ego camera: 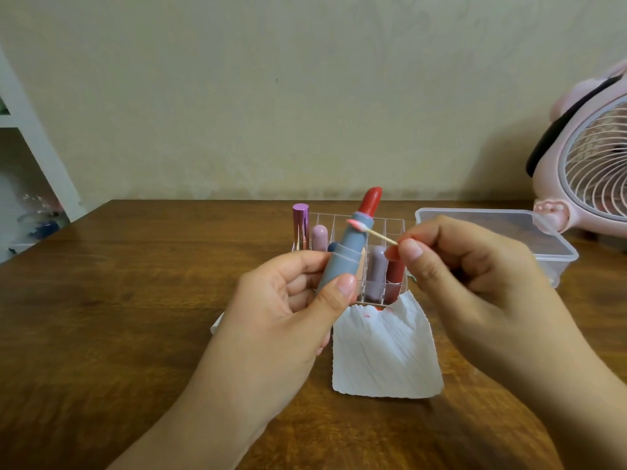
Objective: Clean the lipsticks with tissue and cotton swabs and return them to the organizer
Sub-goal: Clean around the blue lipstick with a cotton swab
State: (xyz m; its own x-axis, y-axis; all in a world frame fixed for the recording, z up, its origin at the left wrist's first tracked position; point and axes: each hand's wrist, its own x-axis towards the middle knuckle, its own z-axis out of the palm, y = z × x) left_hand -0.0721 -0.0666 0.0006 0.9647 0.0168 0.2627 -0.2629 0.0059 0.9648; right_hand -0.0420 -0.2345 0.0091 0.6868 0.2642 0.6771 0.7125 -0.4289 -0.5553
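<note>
While the left hand (pixel 291 300) grips the grey-blue lipstick (pixel 346 252) by its base, thumb and fingers curled round it, the tube leans up and slightly right, its red bullet topmost in front of the clear organizer (pixel 393 228). Across it, almost at right angles, lies the cotton swab (pixel 371 233), pinched at its near end between thumb and forefinger of the right hand (pixel 475 276); its pink-stained tip touches the collar just below the bullet, so the right hand likely does the wiping. Beneath both hands on the table, the tissue (pixel 386 354) lies.
</note>
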